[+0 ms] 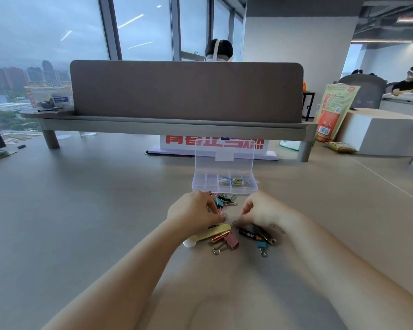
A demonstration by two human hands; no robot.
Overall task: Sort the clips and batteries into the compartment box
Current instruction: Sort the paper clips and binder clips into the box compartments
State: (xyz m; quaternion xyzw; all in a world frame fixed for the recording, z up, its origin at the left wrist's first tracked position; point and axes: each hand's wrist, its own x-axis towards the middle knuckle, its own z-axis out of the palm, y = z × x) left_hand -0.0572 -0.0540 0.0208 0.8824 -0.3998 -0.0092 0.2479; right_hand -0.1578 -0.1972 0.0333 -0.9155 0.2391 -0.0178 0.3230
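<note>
- tabletop [81,210]: grey, wide; task stuff sits near centre, in front of the person.
- left hand [193,214]: palm down, grip curled, fingertips drawn together at near edge of clip pile; pinching anything or not, can't tell.
- yellow bar [218,231]: lies flat just under left hand, white round end at its left.
- copper battery [221,236]: on its side, touching yellow bar's near edge.
- pink clip [232,241]: binder type, right beside copper battery, wire handles pointing left.
- clip pile [224,201]: teal, black & pink binder clips, on tabletop btwn the hands, just in front of box.
- box [246,189]: clear plastic, beyond the hands; lid [205,156] stands upright.
- paper clips [235,181]: coloured, inside box, right-of-centre; exact compartments can't tell.
- black battery [248,234]: on its side, near right wrist.
- blue clip [261,245]: small, just near side of black battery.
- right hand [260,210]: palm down, grip curled, thumb & forefinger close together; what's btwn them, can't tell.
- bag [335,110]: orange-green pouch, far right, well apart.
</note>
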